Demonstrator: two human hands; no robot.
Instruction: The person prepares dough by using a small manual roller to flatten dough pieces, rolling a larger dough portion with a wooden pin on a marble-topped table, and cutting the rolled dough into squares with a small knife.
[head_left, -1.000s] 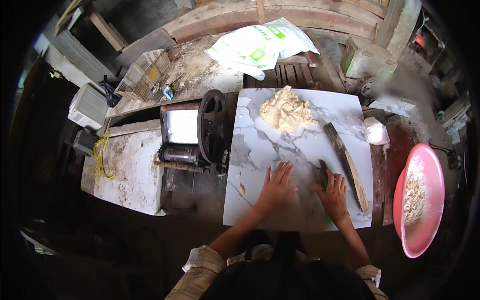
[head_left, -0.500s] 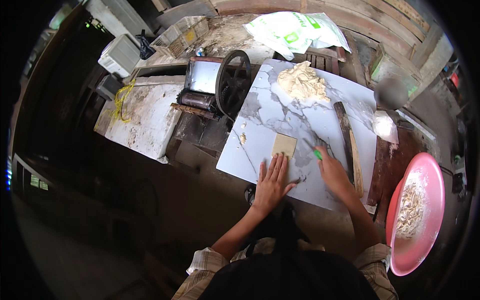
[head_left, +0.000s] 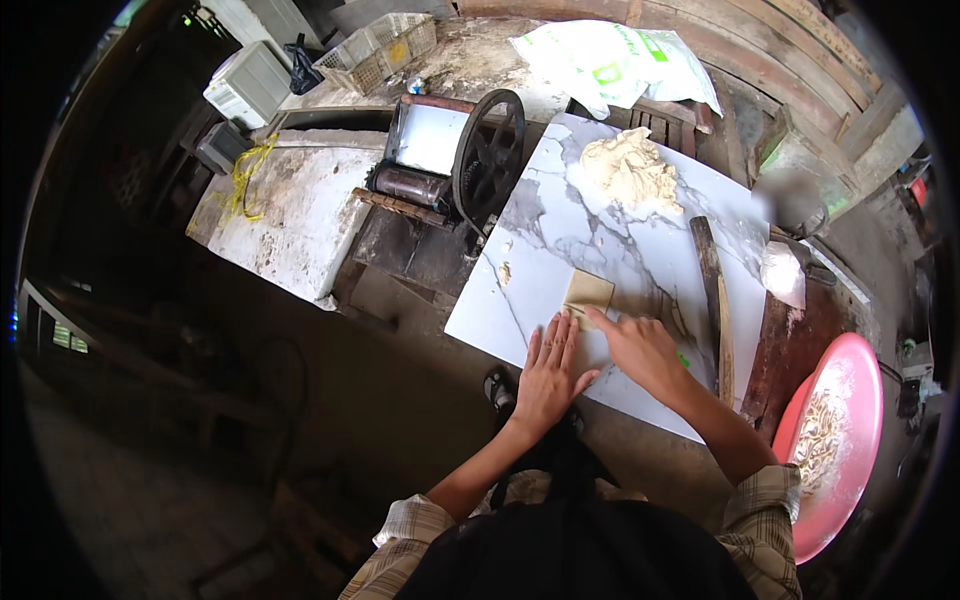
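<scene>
A small flat square of pale dough lies on the marble-patterned board. My left hand rests flat with fingers stretched out, its tips at the square's near edge. From the right, my right hand reaches in with its index finger at that same edge, where a narrow strip of dough shows between the hands. Its other fingers are curled under, and what they hold is hidden. A bit of green knife handle shows beside the right hand; whether it is gripped or lying down I cannot tell.
On the board sit a large dough lump and a long wooden stick. A pink basin of floured strips stands at right, below a bag of white powder. A roller machine with a wheel stands left.
My right hand has moved left to the dough's near edge beside my left fingertips. The green handle, earlier at its fingertips, now shows by its outer side. The view has shifted slightly.
</scene>
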